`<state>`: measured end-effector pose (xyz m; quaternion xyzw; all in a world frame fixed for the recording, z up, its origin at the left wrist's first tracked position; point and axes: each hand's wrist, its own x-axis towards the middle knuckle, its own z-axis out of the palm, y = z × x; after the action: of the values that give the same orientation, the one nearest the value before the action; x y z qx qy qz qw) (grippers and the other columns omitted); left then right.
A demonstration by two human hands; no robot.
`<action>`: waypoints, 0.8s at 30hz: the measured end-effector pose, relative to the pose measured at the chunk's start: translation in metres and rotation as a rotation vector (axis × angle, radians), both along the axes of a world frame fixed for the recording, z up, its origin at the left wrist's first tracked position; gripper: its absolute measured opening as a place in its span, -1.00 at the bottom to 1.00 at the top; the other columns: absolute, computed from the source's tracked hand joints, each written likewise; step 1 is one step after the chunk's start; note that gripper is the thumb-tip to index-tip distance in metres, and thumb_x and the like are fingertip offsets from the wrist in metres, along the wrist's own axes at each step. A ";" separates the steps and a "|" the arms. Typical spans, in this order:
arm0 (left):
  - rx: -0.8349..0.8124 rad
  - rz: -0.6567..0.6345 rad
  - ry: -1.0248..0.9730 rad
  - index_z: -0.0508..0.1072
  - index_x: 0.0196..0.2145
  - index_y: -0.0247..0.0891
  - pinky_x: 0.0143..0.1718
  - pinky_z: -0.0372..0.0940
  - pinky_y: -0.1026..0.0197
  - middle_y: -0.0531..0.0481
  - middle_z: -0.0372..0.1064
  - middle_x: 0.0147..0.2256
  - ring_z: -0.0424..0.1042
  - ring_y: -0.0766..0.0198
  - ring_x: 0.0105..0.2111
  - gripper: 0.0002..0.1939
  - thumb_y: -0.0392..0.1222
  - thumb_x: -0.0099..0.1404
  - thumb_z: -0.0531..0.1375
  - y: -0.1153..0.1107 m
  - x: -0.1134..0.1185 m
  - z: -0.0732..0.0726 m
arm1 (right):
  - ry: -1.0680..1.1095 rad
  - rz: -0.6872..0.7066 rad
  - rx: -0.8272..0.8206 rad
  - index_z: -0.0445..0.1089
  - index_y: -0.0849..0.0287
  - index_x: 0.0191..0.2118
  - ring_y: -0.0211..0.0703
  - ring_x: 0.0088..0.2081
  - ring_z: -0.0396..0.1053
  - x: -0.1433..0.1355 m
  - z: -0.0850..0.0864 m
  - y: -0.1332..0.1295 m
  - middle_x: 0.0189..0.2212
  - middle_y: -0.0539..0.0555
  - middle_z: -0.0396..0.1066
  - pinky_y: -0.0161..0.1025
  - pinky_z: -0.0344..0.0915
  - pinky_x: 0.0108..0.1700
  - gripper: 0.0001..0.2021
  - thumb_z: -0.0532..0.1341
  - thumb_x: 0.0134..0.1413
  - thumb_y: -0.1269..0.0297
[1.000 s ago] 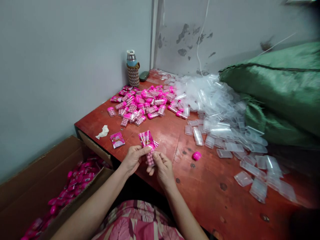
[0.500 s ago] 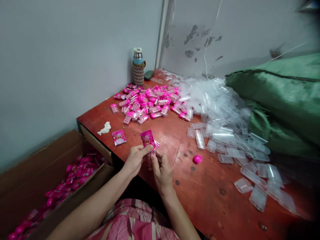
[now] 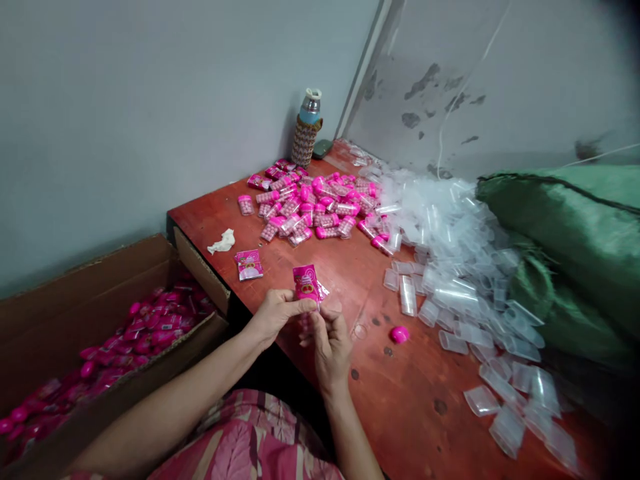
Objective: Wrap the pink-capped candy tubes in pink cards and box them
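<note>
Hands meet at the red wooden table (image 3: 410, 393) edge: left hand (image 3: 274, 315) pinches a pink printed label (image 3: 306, 283), right hand (image 3: 331, 341) grips the small container beneath. Many filled pink containers (image 3: 313, 208) and empty clear cases (image 3: 450, 267) wait; finished ones fill the cardboard box (image 3: 95, 347).

Both hands meet at the near edge of the table (image 3: 410, 400), the left hand (image 3: 274, 313) touching the right hand (image 3: 327, 340), a label sleeve (image 3: 306, 283) standing up between their fingers. Left of the hands lie a second sleeve (image 3: 249, 264) and a crumpled tissue (image 3: 221, 241). Right of them sits a loose cap (image 3: 399, 334). Beyond the hands lies a heap of filled containers (image 3: 315, 210), a bottle (image 3: 306, 128) behind it. Empty containers (image 3: 460, 280) spread far right, against a sack (image 3: 575, 240). A carton (image 3: 90, 320) stands below, left.
</note>
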<state>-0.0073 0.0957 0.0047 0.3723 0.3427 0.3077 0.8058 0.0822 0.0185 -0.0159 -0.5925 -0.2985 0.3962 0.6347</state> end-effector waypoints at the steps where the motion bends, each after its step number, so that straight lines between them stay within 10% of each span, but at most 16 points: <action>1: 0.010 0.021 0.019 0.40 -0.54 -0.42 -0.65 0.20 0.28 -0.01 0.32 -0.65 0.29 0.34 -0.68 -0.77 -0.16 -0.04 0.29 -0.001 0.001 0.000 | 0.027 0.003 -0.003 0.26 0.19 -0.24 -0.34 -0.63 0.32 0.000 -0.001 0.000 -0.57 -0.07 0.35 -0.40 0.28 -0.64 -0.77 0.19 0.00 0.19; 7: -0.002 0.070 -0.084 0.38 -0.53 -0.39 -0.71 0.14 0.30 0.05 0.26 -0.65 0.22 0.39 -0.73 -0.69 -0.02 0.01 0.24 -0.012 0.002 -0.002 | 0.181 0.006 -0.024 0.24 0.20 -0.28 -0.33 -0.67 0.32 -0.001 0.001 0.005 -0.58 -0.06 0.37 -0.41 0.25 -0.69 -0.77 0.19 -0.01 0.16; 15: -0.113 0.134 -0.176 0.35 -0.56 -0.37 -0.71 0.12 0.31 0.06 0.25 -0.64 0.23 0.39 -0.69 -0.72 -0.06 0.05 0.22 -0.012 0.004 -0.009 | -0.160 -0.051 0.008 0.24 0.20 -0.23 -0.29 -0.60 0.35 -0.005 -0.005 0.002 -0.53 -0.03 0.39 -0.35 0.33 -0.60 -0.77 0.20 -0.01 0.22; 24: 0.029 0.094 -0.061 0.37 -0.59 -0.36 -0.74 0.09 0.32 0.05 0.26 -0.70 0.19 0.41 -0.76 -0.69 -0.02 0.05 0.21 -0.014 -0.001 -0.009 | 0.179 -0.020 -0.036 0.20 0.19 -0.34 -0.36 -0.72 0.26 -0.010 0.004 0.004 -0.61 -0.06 0.38 -0.43 0.20 -0.71 -0.79 0.16 0.02 0.16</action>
<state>-0.0086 0.0821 -0.0038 0.3579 0.3304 0.3615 0.7950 0.0719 0.0223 -0.0123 -0.5690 -0.2277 0.4463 0.6521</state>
